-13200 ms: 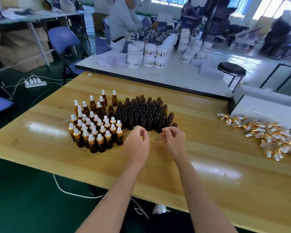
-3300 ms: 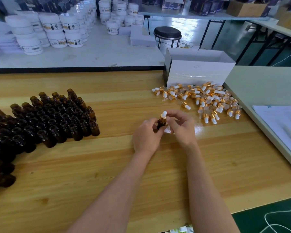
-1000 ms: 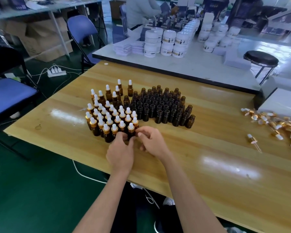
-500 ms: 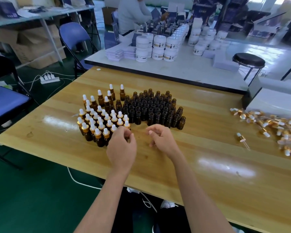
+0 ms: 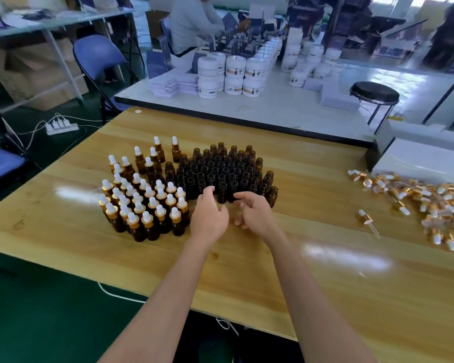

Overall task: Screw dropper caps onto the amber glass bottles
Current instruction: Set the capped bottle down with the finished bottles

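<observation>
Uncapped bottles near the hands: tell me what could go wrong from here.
1. The uncapped bottles stand packed tight; the left hand and right hand, both empty at the front row, could topple neighbours pulling one out.
2. The capped bottles stand right beside the left hand; a stray wrist may tip them.
3. A lone dropper lies apart from the cap pile, thin tube exposed; a reaching arm might crack it.

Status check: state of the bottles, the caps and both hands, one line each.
Capped bottles: upright, dropper caps on, grouped at the left.
Uncapped bottles: upright, necks open, grouped right beside them.
Loose caps: lying in a heap at the far right.
Single cap: on its side, apart from the heap.
Left hand: open, empty, at the nearest uncapped bottles.
Right hand: open, empty, beside it.
</observation>
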